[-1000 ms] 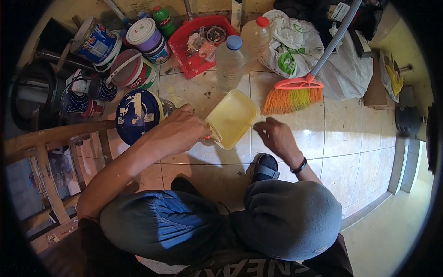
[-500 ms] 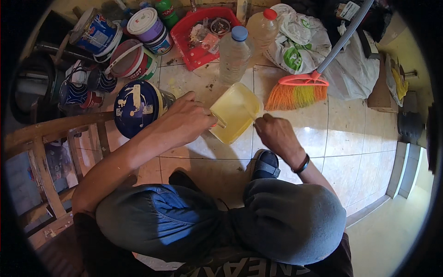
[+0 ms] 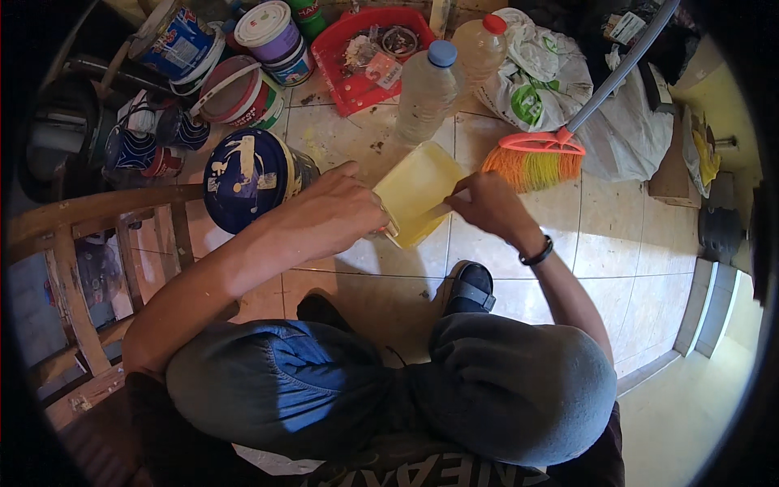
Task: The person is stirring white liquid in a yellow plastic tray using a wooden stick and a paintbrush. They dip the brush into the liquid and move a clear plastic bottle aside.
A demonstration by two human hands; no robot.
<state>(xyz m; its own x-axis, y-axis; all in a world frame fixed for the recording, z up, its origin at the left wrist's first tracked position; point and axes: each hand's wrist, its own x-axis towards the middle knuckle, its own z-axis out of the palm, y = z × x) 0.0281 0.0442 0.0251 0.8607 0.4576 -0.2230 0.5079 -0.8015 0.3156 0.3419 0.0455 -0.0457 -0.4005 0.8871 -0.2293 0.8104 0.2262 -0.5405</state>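
Note:
A pale yellow rectangular tray (image 3: 415, 236), shallow and tilted, is in front of my knees. My left hand (image 3: 345, 207) is closed at its left edge, gripping it; a short thin rod-like piece shows by the fingertips, its kind unclear. Pinched in my right hand (image 3: 492, 206) is a flat pale strip (image 3: 438, 211), its end reaching into the tray over the yellowish inside. Beside my left wrist lies a dark blue-lidded paint bucket (image 3: 243, 180) on its side. Just beyond the tray stands a clear plastic bottle with a blue cap (image 3: 428, 93).
Behind are a red dustpan (image 3: 357, 97) holding debris, a red-capped bottle (image 3: 479, 53), and several paint cans (image 3: 268, 36). An orange-yellow broom (image 3: 531, 162) leans at right near white plastic bags (image 3: 535, 73). A wooden chair-like frame (image 3: 73, 284) stands at left.
My right hand has moved slightly up and right, turning so the strip points lower across the tray. My left hand has shifted slightly right along the tray's edge.

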